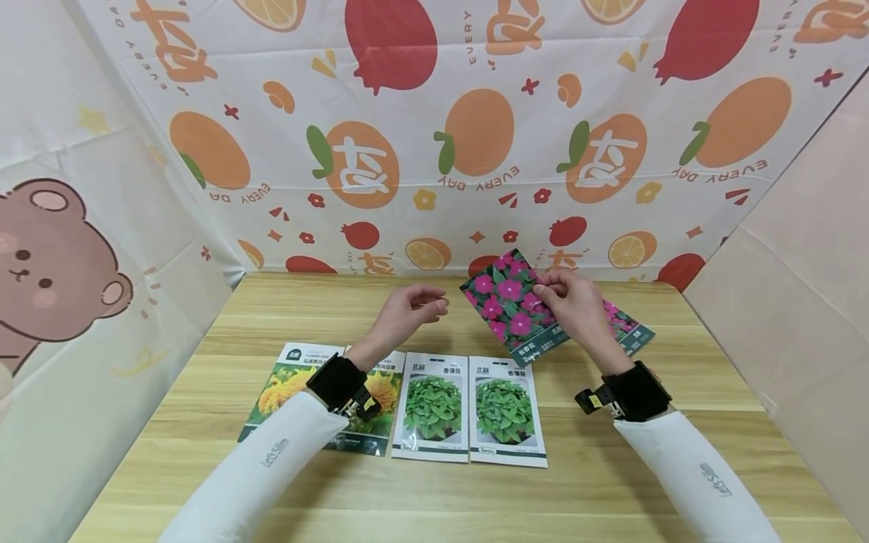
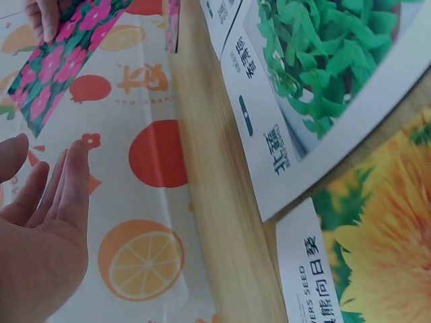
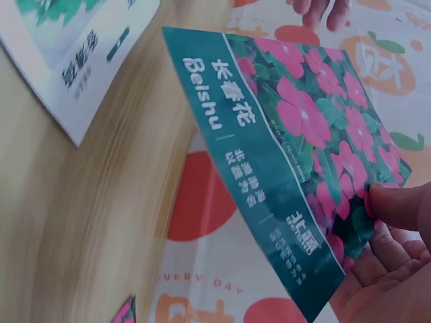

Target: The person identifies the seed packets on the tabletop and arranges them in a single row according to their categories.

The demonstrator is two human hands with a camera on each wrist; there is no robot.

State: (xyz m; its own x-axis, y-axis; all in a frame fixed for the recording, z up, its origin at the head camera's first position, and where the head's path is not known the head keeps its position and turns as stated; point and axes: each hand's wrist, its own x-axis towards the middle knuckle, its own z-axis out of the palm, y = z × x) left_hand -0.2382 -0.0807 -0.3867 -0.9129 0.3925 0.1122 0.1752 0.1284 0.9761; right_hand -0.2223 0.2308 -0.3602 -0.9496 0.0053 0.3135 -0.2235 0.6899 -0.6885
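My right hand (image 1: 577,305) pinches a pink-flower seed packet (image 1: 508,296) by its edge, thumb on the printed front. The packet is tilted and held above the back of the table, its dark green band low. Another pink-flower packet (image 1: 637,337) lies beneath the right hand and wrist, partly hidden. My left hand (image 1: 407,313) hangs in the air left of the held packet, fingers loosely bent and apart from it; the left wrist view shows nothing in that hand (image 2: 47,222).
A row of packets lies on the wooden table (image 1: 434,501): two yellow sunflower packets (image 1: 277,388), partly covered by the left forearm, then two white packets with green leaves (image 1: 431,407). A fruit-print cloth (image 1: 421,219) hangs behind the table's back edge.
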